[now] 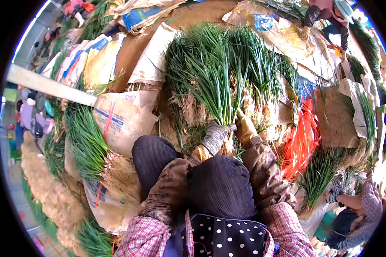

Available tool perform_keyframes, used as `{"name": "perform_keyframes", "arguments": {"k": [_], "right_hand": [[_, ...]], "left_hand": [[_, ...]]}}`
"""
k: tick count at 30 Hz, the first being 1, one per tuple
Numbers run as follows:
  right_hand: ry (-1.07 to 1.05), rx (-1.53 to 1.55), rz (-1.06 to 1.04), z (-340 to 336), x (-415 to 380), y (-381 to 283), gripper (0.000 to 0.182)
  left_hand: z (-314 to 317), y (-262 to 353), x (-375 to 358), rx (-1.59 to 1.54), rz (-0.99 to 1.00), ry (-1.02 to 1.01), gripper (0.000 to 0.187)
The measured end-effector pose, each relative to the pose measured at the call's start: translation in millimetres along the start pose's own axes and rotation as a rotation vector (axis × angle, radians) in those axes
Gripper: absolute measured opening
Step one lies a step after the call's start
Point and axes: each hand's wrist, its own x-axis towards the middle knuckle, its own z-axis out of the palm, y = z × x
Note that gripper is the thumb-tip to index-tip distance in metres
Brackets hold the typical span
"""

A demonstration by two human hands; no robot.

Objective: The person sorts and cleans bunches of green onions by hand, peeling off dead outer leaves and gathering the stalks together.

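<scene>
A bunch of spring onions (218, 88) stands upright in front of my knees, long green leaves fanning away from me. My left hand (217, 136), in a grey knitted glove, is wrapped round its lower stalks; the roots hang below. Close beside it on the right, my right hand (245, 127) in a yellowish glove has its fingers drawn together at the stalks, partly hidden from above. Behind both hands lies a heap of more spring onions (255, 64), with pale, root-covered ends towards me.
Orange-red plastic strips (302, 139) lie to the right. A tied spring onion bundle (88, 145) rests on sacking at the left, near a printed sack (124, 122) and a pale beam (51, 85). Other people work nearby, one at the lower right (360, 218) and one at the upper right.
</scene>
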Motion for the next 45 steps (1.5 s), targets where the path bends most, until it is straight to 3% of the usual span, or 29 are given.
{"name": "perform_keyframes", "arguments": {"k": [2,4,5,6,8,10,12,14,15,17,18,20,23,25,27,29,32,33,35,36,38,39,40,41,42,43,44,45], "right_hand": [[-0.087,-0.106,-0.027,5.6,-4.2,-8.2,0.029],[-0.125,-0.211,-0.109,9.4,-12.6,-15.2,0.02],[0.092,-0.358,-0.148,3.8,-3.4,-9.2,0.02],[0.159,-0.356,-0.066,-3.9,20.2,1.0,0.021],[0.114,-1.089,-0.308,-24.5,18.2,15.5,0.024],[0.119,-1.418,-0.158,-38.1,4.1,28.1,0.03],[-0.231,-1.969,-0.206,-63.1,-4.9,43.4,0.034],[-0.452,-2.058,-0.026,-50.9,-18.8,34.5,0.037],[-0.326,-1.885,-0.441,-91.7,27.4,48.7,0.035],[0.015,-1.62,-0.858,-97.4,50.2,29.5,0.025],[0.224,-1.565,-0.885,-43.3,16.3,-16.3,0.017],[0.594,-1.524,-0.689,22.7,1.3,-61.5,0.02],[0.783,-1.656,-0.278,-45.2,156.4,-86.9,0.026],[0.701,-1.585,-0.347,-35.3,145.2,-87.8,0.026],[0.272,-1.475,-0.827,-18.3,47.3,-70.2,0.022],[0.22,-1.351,-0.812,-19.6,-5.3,-45.7,0.025],[0.034,-1.268,-0.573,-51.4,-58.7,-1.2,0.018],[-0.081,-1.67,-0.321,-75.9,-56.1,11.3,0.023],[-0.549,-2.328,0.195,-111.5,-60.6,38.6,0.036],[-0.726,-2.313,0.287,-176.8,-45.1,66.9,0.032],[-0.383,-2.377,0.194,-131.5,-56.6,42.2,0.029],[-0.242,-2.416,-0.27,-139.0,-34.4,37.7,0.027],[0.083,-1.803,-0.869,-123.1,-29.3,23.5,0.021],[0.292,-1.709,-0.986,-91.5,-24.0,3.3,0.02],[0.463,-1.753,-0.664,-47.1,-29.7,-23.5,0.03],[0.519,-1.787,-0.831,-48.4,-3.1,-32.4,0.031],[0.52,-1.801,-0.831,-47.3,21.1,-41.3,0.03],[0.448,-1.67,-0.678,-47.4,36.6,-49.1,0.029]], "left_hand": [[-4.6,-4.5,1.7,-0.085,0.016,-0.061,0.02],[-1.3,16.3,-9.3,0.126,-0.056,0.035,0.02],[8.7,49.6,-32.1,0.244,-0.106,0.096,0.021],[12.7,67.1,-44.4,0.362,-0.158,0.158,0.021],[-5.5,29.7,-18.5,0.206,-0.007,0.067,0.025],[-9.7,29.7,-20.7,0.045,0.198,0.055,0.026],[-15.2,34.3,-15.7,-0.326,0.322,-0.119,0.022],[-23.7,48.0,-11.5,-0.456,0.42,-0.286,0.023],[-28.2,47.2,-7.0,-0.465,0.389,-0.221,0.022],[-29.9,55.1,-7.8,-0.621,0.339,-0.17,0.021],[-30.9,53.6,-3.1,-0.677,0.308,-0.121,0.021],[-29.3,52.8,-6.2,-0.7,0.226,-0.065,0.022],[-29.7,38.5,-4.8,-0.668,-0.047,0.053,0.025],[-35.7,25.8,0.8,-0.529,-0.035,0.01,0.027],[-36.7,23.9,1.2,-0.434,0.002,0.009,0.028],[-39.7,29.6,-2.6,-0.461,-0.061,-0.014,0.021],[-43.1,30.2,-1.6,-0.418,-0.116,-0.029,0.019],[-44.1,28.0,-0.2,-0.406,-0.126,-0.039,0.02],[-45.0,22.1,2.9,-0.431,-0.089,-0.078,0.022],[-44.8,20.0,3.6,-0.442,-0.071,-0.098,0.023],[-41.9,26.4,-5.3,-0.429,-0.079,-0.094,0.026],[-39.8,28.2,-9.4,-0.423,-0.083,-0.093,0.027],[-37.7,26.4,-9.3,-0.399,-0.097,-0.091,0.028],[-35.0,23.5,-6.9,-0.373,-0.108,-0.091,0.03],[-32.4,20.7,-4.0,-0.347,-0.117,-0.089,0.032],[-27.1,14.3,-2.2,-0.347,-0.046,-0.074,0.029],[-19.4,20.7,-7.9,-0.3,-0.029,-0.03,0.032],[-15.6,13.3,-3.4,-0.34,0.018,-0.02,0.033]]}}
